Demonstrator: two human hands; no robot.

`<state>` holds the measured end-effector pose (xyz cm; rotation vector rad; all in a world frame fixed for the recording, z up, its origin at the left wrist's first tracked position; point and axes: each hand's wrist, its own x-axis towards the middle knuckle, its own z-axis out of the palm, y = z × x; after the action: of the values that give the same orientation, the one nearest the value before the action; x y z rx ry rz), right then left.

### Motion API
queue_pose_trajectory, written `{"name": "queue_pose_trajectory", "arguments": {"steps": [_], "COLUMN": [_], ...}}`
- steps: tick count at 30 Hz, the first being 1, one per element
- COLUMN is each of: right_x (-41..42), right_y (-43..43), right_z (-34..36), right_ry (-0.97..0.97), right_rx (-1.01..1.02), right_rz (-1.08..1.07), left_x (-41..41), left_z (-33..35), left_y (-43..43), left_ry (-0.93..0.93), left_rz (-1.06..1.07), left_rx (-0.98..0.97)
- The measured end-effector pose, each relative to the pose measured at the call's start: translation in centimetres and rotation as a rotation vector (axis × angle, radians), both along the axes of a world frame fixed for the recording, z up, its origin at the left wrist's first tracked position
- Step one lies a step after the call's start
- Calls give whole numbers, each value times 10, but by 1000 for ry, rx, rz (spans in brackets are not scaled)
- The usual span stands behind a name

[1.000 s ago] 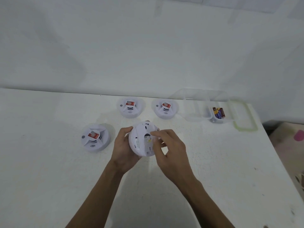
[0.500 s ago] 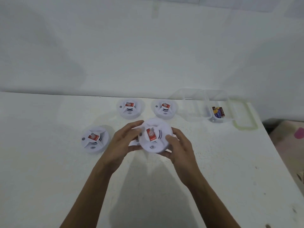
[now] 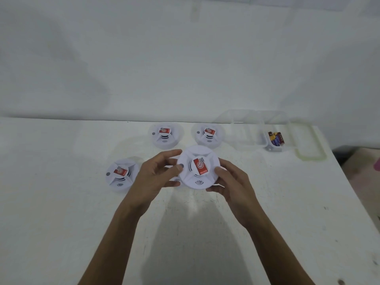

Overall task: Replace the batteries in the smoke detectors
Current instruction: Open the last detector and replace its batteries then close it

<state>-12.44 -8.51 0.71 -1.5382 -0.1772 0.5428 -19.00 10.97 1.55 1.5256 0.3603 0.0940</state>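
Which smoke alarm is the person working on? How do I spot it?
Find the big white table, then the four round white smoke alarms with red stickers. Three resting alarms lie flat; the held alarm is nearest the person, between the left hand and the right hand, the only one gripped.

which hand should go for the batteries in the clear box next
Right, probably. The batteries sit in the clear box at the right end of the table, nearer the right hand. The left hand also grips the held detector and could steady it alone.
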Motion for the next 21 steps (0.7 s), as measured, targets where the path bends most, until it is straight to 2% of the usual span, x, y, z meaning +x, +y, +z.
{"name": "queue_pose_trajectory", "arguments": {"steps": [21], "right_x": [-3], "right_y": [3], "right_z": [-2], "right_ry": [-44], "right_rx": [-21], "right_rz": [31], "left_x": [-4], "left_z": [-5], "left_y": [2], "left_ry": [18], "left_rz": [21], "left_rx": [61]}}
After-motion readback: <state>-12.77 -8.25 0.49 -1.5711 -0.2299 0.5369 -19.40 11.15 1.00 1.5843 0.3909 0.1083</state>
